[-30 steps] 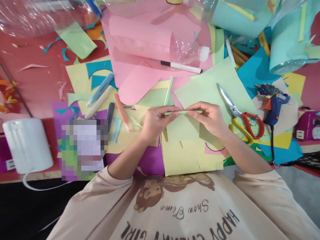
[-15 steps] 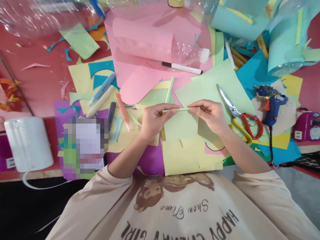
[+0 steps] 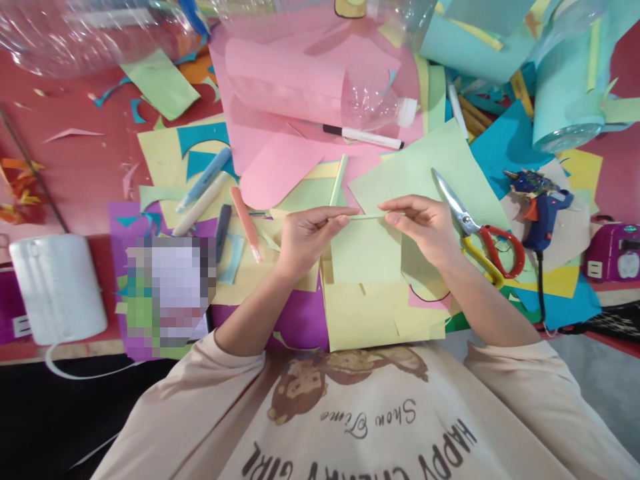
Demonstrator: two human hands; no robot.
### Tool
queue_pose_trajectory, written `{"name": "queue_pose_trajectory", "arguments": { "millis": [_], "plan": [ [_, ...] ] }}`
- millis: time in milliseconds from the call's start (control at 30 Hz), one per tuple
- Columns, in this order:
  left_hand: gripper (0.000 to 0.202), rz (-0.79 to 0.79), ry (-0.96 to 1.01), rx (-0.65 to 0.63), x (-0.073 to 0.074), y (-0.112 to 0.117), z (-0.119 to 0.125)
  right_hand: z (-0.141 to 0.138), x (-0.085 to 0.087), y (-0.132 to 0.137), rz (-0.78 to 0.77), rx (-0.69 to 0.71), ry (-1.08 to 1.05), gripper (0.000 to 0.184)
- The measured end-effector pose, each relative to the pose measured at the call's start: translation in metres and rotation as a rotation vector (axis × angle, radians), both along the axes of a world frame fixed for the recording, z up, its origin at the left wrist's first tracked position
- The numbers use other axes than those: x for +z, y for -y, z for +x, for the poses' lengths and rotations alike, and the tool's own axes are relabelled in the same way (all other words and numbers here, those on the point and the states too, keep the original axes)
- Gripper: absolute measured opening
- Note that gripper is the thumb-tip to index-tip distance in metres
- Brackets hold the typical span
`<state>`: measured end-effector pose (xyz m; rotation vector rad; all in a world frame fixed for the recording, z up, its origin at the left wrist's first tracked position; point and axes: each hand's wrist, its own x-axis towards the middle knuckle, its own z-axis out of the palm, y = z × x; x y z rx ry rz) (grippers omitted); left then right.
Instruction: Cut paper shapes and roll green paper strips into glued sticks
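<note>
The left hand [image 3: 313,240] and right hand [image 3: 427,230] pinch the far edge of a pale green sheet [image 3: 366,253], which extends toward six o'clock. Scissors [image 3: 466,221] lie at three o'clock, a marker [image 3: 370,137] at twelve.

The cream T-shirt [image 3: 357,437] bears inverted lettering: "Show Time" in script and, in capitals, "HAPPY" and "GIRL", the word between them cut by the lower edge. Print on the blue marker [image 3: 204,180] is illegibly small.
</note>
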<state>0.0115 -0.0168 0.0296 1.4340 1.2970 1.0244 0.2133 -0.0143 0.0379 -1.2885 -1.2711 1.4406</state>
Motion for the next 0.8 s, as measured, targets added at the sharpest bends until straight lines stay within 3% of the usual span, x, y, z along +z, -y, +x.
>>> {"name": "queue_pose_trajectory", "arguments": {
  "millis": [200,333,567,800],
  "plan": [
    [0.024,-0.064,-0.019,-0.072,-0.0068,0.0020,0.0014,-0.0029,-0.0049,0.0033,0.062,0.099,0.076,0.014],
    [0.022,-0.067,-0.008,-0.134,-0.0034,0.0018,0.0030,-0.0046,-0.0077,0.0048,0.084,0.133,0.082,0.014],
    [0.017,-0.065,0.002,-0.057,0.0005,0.0030,0.0040,-0.0029,-0.0064,0.0017,-0.018,0.084,0.057,0.017],
    [0.018,-0.125,0.078,0.016,-0.0012,0.0005,0.0000,0.0001,-0.0036,-0.0007,0.007,0.004,0.066,0.015]
  ]
}}
